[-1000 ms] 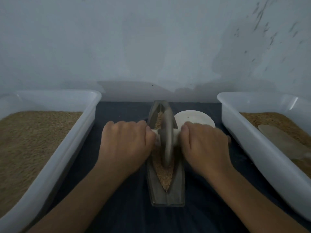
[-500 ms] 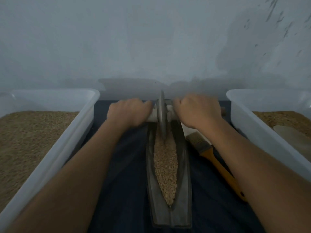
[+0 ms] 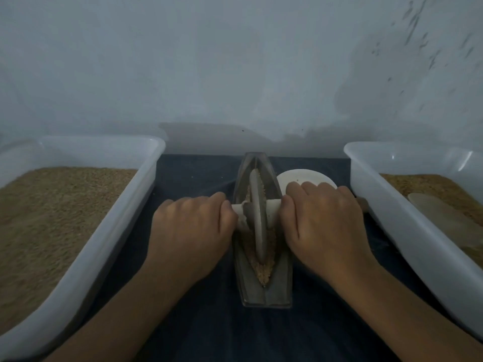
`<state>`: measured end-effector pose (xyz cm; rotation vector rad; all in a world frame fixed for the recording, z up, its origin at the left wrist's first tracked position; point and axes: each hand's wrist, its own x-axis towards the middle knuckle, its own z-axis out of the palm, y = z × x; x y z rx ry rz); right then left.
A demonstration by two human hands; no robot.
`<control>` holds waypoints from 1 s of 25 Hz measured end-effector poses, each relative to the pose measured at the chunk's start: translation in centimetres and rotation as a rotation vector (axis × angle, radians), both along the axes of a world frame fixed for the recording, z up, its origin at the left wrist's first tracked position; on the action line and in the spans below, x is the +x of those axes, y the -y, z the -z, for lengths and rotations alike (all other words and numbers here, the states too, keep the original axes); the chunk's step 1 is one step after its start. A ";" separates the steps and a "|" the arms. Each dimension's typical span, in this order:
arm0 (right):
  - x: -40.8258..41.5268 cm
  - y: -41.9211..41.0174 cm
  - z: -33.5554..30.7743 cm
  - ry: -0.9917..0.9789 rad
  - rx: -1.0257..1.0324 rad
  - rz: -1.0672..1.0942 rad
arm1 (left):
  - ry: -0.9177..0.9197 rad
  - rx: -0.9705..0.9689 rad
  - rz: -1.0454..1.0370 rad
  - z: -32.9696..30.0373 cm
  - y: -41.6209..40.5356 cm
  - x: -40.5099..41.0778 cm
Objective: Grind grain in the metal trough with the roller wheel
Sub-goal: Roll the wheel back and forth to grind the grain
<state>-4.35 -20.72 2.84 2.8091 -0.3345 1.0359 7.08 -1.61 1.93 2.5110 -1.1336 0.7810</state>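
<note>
Two hands (image 3: 257,226) curled round roller wheel (image 3: 257,218) handles, trough (image 3: 285,283) middle hidden.

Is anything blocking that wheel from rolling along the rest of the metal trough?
Nothing visible does. The roller wheel sits in the metal trough, both hands gripping its handle, with only grain along the groove. The white dish lies outside it.

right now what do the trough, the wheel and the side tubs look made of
Trough: dull grey metal, by its muted sheen. Roller wheel: probably metal too, matte grey with grain stuck on. Tubs: white plastic, semi-glossy, with highlights on the rounded rims.
</note>
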 end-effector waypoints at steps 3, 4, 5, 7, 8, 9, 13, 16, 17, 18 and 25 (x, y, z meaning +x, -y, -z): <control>0.5 0.0 -0.2 -0.023 0.021 0.009 | 0.033 0.030 0.026 -0.1 0.0 0.2; 1.3 0.4 -0.2 -0.050 0.033 0.040 | 0.080 0.105 0.043 -0.6 0.6 1.2; 2.4 1.2 -0.5 -0.111 0.036 0.080 | 0.139 0.230 0.037 -0.9 1.7 2.3; 5.2 3.8 -1.2 -0.318 -0.004 0.140 | 0.003 0.373 -0.100 -2.9 5.1 5.6; 6.6 5.0 -1.7 -0.421 0.042 0.141 | -0.154 0.367 -0.147 -4.1 6.8 7.3; 8.0 6.0 -2.2 -0.510 0.123 0.149 | -0.291 0.298 -0.173 -4.6 8.2 8.9; 11.4 7.4 -3.4 -0.596 0.232 0.125 | -0.474 0.407 -0.090 -5.5 10.6 12.2; 9.4 5.7 -3.2 -0.453 0.139 0.157 | -0.284 0.362 -0.149 -4.2 8.5 10.4; 8.1 4.8 -2.4 -0.345 0.028 0.126 | -0.165 0.322 -0.155 -3.2 7.2 8.6; 6.5 3.6 -1.9 -0.233 -0.022 0.096 | -0.015 0.311 -0.133 -1.6 5.7 6.5; -0.7 -0.1 -0.2 -0.006 0.000 -0.003 | 0.073 0.005 -0.049 0.1 0.0 -0.8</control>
